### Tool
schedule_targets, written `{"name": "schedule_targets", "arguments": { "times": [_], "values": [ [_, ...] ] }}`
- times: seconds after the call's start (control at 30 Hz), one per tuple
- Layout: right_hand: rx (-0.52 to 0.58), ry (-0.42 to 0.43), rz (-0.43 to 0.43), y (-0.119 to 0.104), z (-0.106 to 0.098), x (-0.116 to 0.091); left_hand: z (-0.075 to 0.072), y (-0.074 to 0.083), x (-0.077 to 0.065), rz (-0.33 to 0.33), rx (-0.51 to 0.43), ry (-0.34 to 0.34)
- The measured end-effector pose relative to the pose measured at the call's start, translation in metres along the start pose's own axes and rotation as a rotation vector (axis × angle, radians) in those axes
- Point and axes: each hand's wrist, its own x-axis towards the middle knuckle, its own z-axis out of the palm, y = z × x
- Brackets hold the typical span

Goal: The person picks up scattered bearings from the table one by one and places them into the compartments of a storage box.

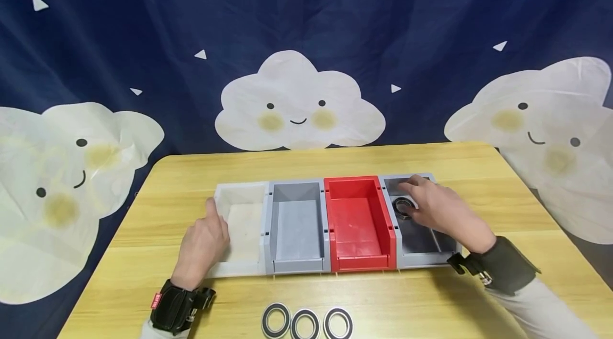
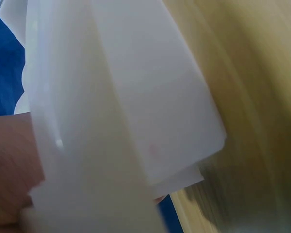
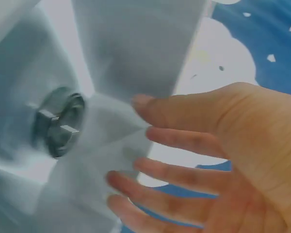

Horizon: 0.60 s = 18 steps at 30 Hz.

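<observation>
In the head view my left hand (image 1: 203, 243) is at the left wall of the white bin (image 1: 241, 266), gripping it. The bin's pale wall (image 2: 165, 87) fills much of the left wrist view and hides most of the fingers. My right hand (image 1: 442, 211) reaches into the right-hand grey bin (image 1: 421, 259). A dark ball bearing (image 1: 401, 208) lies in that bin near its left wall. The right wrist view shows the fingers spread and apart from the bearing (image 3: 63, 121), holding nothing.
A grey bin (image 1: 298, 266) and a red bin (image 1: 362, 263) stand in a row between the outer two. In front on the wooden table (image 1: 230, 307) lie three bearings: left (image 1: 264, 321), middle (image 1: 293, 327) and right (image 1: 328, 323). A cloud-printed blue curtain (image 1: 306, 14) hangs behind.
</observation>
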Motion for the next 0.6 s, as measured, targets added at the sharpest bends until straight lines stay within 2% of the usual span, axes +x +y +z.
{"name": "schedule_targets", "arguments": {
  "times": [0.17, 0.3, 0.47, 0.6],
  "values": [
    [-0.019, 0.229, -0.133, -0.026, -0.015, -0.009, 0.000, 0.000, 0.000, -0.005, -0.007, -0.005],
    [-0.004, 0.341, -0.251, -0.056, -0.020, -0.017, 0.000, 0.000, 0.000, -0.003, -0.014, 0.004],
    [0.031, 0.337, -0.373, -0.095, -0.020, -0.033, 0.000, 0.000, 0.002, 0.013, -0.010, 0.017],
    [0.035, 0.267, -0.444, -0.121, -0.013, -0.043, 0.001, 0.000, 0.001, 0.011, -0.005, 0.020]
  ]
}}
